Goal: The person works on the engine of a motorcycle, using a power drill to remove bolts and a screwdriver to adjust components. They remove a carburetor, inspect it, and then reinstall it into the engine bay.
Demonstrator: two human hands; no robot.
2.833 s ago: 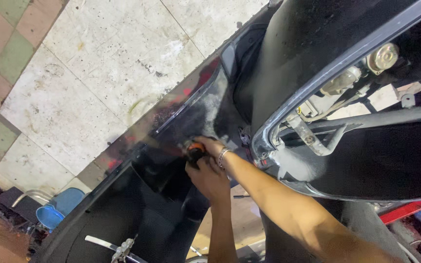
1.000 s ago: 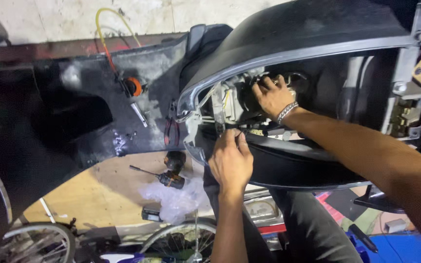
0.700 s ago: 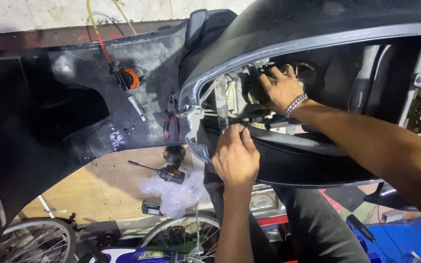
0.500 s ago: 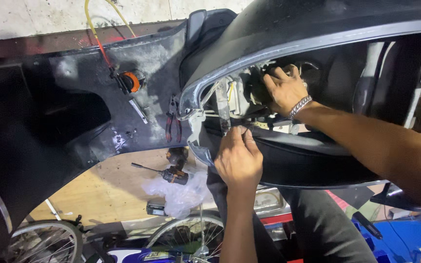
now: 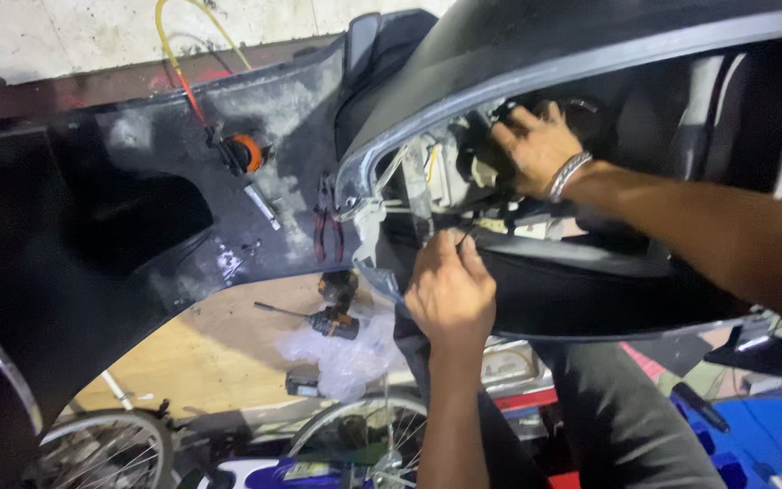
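A black scooter body panel [image 5: 590, 54] with a grey rim arches over an opening that shows a white lamp housing [image 5: 436, 172] and wires. My right hand [image 5: 536, 145], with a metal bracelet on its wrist, reaches into the opening and grips a dark part behind the housing. My left hand [image 5: 450, 290] is below it, fingers pinched on something small and thin at the lower edge of the housing; what it holds is hidden.
A glossy black fairing [image 5: 119, 217] fills the left, with an orange bulb socket [image 5: 246, 152] on yellow and red wires. Red-handled pliers [image 5: 328, 226] rest on it. A screwdriver [image 5: 314, 317] and plastic bag [image 5: 346, 349] lie on a wooden board below. Bicycle wheels [image 5: 110, 448] stand at the bottom.
The view swung from the pale floor and fairing to the lamp opening. Over the last second both hands stayed at the housing, and the left hand shifted slightly downward.
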